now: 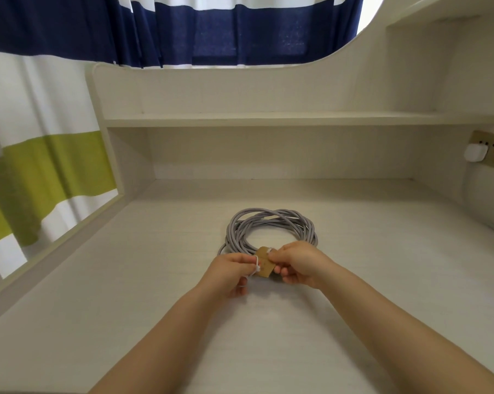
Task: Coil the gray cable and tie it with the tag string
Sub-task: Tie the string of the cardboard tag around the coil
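One gray cable (270,228) coiled on desk (126,280); left hand (231,275) pinches white string (256,264), right hand (298,265) pinches one brown tag (264,261).

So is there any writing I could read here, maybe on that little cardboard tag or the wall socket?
None can be read.
Brown tag: no print visible; partly hidden by both hands.
Socket strip and white plug: no readable marks.
Gray cable: no print visible.

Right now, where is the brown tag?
In the head view, the tag sits mid-desk between the left hand and right hand, against the cable coil's near edge.
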`<act>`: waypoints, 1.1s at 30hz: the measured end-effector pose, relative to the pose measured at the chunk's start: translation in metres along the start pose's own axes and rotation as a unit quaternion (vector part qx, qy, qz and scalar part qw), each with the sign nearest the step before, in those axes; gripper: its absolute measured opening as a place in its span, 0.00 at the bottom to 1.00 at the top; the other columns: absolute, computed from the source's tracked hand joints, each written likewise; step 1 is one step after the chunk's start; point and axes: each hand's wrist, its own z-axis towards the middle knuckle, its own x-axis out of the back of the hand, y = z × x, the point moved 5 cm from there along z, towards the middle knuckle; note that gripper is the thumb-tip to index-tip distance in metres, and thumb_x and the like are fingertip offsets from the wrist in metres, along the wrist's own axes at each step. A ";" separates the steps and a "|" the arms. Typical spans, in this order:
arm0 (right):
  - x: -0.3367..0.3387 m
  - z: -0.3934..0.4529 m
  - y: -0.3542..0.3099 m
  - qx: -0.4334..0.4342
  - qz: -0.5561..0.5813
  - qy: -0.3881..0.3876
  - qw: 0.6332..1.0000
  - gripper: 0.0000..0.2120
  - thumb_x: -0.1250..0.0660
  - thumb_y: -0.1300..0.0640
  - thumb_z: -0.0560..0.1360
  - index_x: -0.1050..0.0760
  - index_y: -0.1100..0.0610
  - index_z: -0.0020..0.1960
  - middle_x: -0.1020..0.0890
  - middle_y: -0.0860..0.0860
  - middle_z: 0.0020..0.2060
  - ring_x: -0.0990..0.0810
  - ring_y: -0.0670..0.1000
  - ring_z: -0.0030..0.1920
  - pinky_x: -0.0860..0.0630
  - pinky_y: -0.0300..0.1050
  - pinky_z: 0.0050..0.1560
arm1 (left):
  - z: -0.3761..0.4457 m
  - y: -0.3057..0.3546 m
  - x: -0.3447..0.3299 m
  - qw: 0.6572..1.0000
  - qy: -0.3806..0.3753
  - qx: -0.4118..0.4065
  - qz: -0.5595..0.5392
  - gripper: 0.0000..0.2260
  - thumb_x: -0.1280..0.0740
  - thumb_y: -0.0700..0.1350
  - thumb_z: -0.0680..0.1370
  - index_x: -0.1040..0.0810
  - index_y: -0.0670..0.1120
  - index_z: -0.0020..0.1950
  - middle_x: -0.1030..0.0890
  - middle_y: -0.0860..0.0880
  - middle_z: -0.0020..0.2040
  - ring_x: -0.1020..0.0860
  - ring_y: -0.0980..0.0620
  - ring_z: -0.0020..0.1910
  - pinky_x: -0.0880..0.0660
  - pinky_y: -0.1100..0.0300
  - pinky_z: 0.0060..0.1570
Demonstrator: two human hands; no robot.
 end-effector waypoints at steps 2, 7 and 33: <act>0.002 -0.002 -0.007 0.065 -0.158 0.070 0.983 0.11 0.35 0.54 0.75 0.28 0.57 0.36 0.23 0.52 0.27 0.27 0.45 0.23 0.28 0.39 0.29 | 0.001 0.000 -0.002 1.000 -0.004 0.000 -0.001 0.06 0.31 0.38 0.71 0.19 0.49 0.40 0.25 0.50 0.33 0.33 0.55 0.26 0.32 0.67 0.26; -0.006 -0.019 -0.024 0.216 -0.396 0.212 0.867 0.14 0.40 0.43 0.74 0.27 0.53 0.39 0.22 0.49 0.38 0.23 0.53 0.42 0.34 0.43 0.39 | 0.005 -0.004 -0.002 1.000 0.018 -0.014 -0.011 0.09 0.32 0.36 0.71 0.19 0.50 0.38 0.25 0.51 0.27 0.33 0.56 0.22 0.35 0.66 0.25; 0.014 0.014 -0.045 0.205 -0.434 0.193 0.856 0.05 0.39 0.54 0.73 0.24 0.51 0.46 0.18 0.50 0.47 0.22 0.53 0.48 0.27 0.45 0.43 | 0.005 -0.003 0.009 0.996 0.080 -0.030 0.039 0.15 0.36 0.38 0.75 0.27 0.44 0.62 0.24 0.45 0.38 0.33 0.52 0.26 0.35 0.63 0.23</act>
